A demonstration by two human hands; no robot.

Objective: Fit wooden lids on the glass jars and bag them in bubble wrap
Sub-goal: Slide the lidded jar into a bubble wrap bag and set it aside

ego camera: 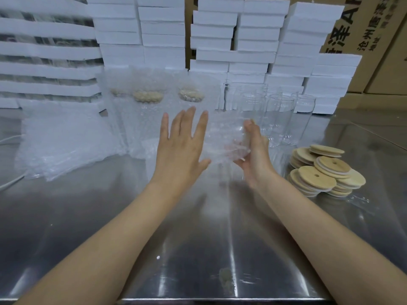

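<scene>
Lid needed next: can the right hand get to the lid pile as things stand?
Probably yes: the lids lie just right of the right hand, nothing between. But that hand grips a bubble bag, which it would need to release first.

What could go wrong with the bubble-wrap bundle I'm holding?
The clear bubble-wrap bundle is gripped by the right hand alone, the left hand open beside it; it might slip onto the steel table. The bare clear glass jars stand close behind the hands; a swing could topple them.

Steel table point(198, 249): lids point(319, 170), jars point(275, 115), bubble bags point(66, 142).
</scene>
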